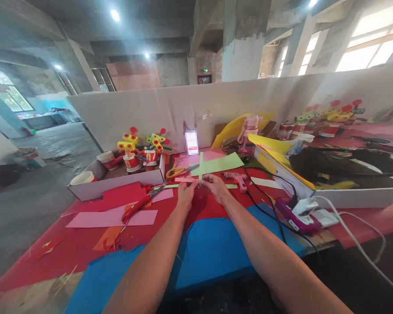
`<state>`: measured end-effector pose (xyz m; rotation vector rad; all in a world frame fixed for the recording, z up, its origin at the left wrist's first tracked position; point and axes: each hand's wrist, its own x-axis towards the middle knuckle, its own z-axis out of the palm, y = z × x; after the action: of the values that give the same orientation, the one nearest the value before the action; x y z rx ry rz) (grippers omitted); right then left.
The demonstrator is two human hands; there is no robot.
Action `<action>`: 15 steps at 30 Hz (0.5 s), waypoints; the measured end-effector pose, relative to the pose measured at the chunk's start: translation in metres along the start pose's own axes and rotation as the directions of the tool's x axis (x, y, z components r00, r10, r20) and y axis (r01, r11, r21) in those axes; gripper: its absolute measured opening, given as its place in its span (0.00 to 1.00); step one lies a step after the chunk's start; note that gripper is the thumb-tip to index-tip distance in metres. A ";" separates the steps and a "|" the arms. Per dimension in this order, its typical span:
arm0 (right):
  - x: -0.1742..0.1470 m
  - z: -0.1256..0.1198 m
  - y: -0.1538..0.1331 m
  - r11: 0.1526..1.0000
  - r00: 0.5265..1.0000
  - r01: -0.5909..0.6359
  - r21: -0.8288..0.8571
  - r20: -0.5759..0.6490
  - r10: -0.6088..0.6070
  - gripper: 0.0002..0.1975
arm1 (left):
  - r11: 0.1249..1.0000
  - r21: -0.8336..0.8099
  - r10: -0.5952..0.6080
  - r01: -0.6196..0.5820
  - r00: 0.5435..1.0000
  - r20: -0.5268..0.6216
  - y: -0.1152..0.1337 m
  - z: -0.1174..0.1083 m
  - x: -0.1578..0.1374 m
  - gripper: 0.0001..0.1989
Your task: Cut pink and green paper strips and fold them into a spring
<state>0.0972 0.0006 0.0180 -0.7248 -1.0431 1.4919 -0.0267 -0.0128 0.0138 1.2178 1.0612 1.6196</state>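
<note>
My left hand [186, 195] and my right hand [215, 187] meet over the red-covered table, fingertips pinched close together. A pink paper strip [183, 179] sticks out to the left from the left fingertips. From between the two hands a light green paper strip [201, 163] stands upright, its lower end at my right fingers. Another thin green strip [232, 186] lies on the table behind the hands. Beyond them is a wide green paper sheet [222, 164]. A pink glue gun [240, 181] rests just right of my right hand. The fingers partly hide where the strips meet.
Red-handled scissors [137, 207] and a pink paper piece [113, 219] lie left. Yellow-handled scissors [178, 172] are further back. A box [118, 183] holds paper-cup figures. Black cables run right to a purple power strip [291, 216]. Blue sheets [212, 248] cover the near edge.
</note>
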 end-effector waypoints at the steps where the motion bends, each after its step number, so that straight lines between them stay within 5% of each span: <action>1: 0.001 0.000 0.001 1.000 1.000 0.009 -0.008 -0.006 -0.009 0.22 | 1.000 0.006 0.003 -0.003 1.000 0.001 0.000 0.000 0.000 0.14; 7: 0.004 -0.003 0.005 1.000 0.997 0.017 0.007 -0.072 -0.016 0.23 | 1.000 -0.011 -0.002 0.002 1.000 0.018 0.001 0.002 -0.001 0.14; 15: 0.000 -0.002 0.003 0.997 0.998 -0.069 0.021 0.008 0.069 0.19 | 0.999 0.046 0.029 -0.028 1.000 -0.008 0.001 -0.001 0.000 0.12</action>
<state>0.0981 0.0010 0.0146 -0.7471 -1.0149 1.5632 -0.0281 -0.0130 0.0148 1.2624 1.0960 1.6313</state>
